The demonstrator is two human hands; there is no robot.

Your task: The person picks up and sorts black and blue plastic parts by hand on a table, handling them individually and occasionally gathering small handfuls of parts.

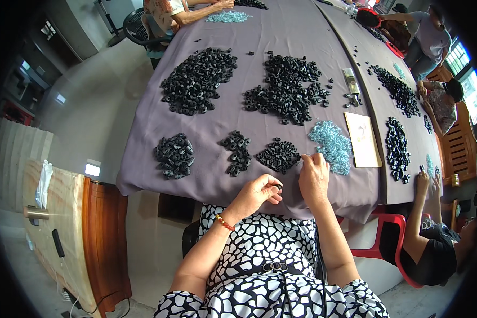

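My left hand (258, 196) is raised over the table's near edge, fingers curled, with a small black plastic part (279, 186) pinched at the fingertips. My right hand (315, 177) is closed in a pinch between a small pile of black parts (278, 155) and a heap of light-blue clear pieces (331, 146). What its fingertips hold is too small to make out. Left of these lie a narrow cluster of black parts (237, 153) and a rounder pile of ridged black parts (175, 156).
Two large heaps of black ring-like parts (198, 82) lie farther back on the grey-purple tablecloth (217, 119). A pale printed sheet (363, 140) and a small clear packet (350, 81) are to the right. Co-workers sit along the right and far sides. A red chair (376, 246) stands at my right.
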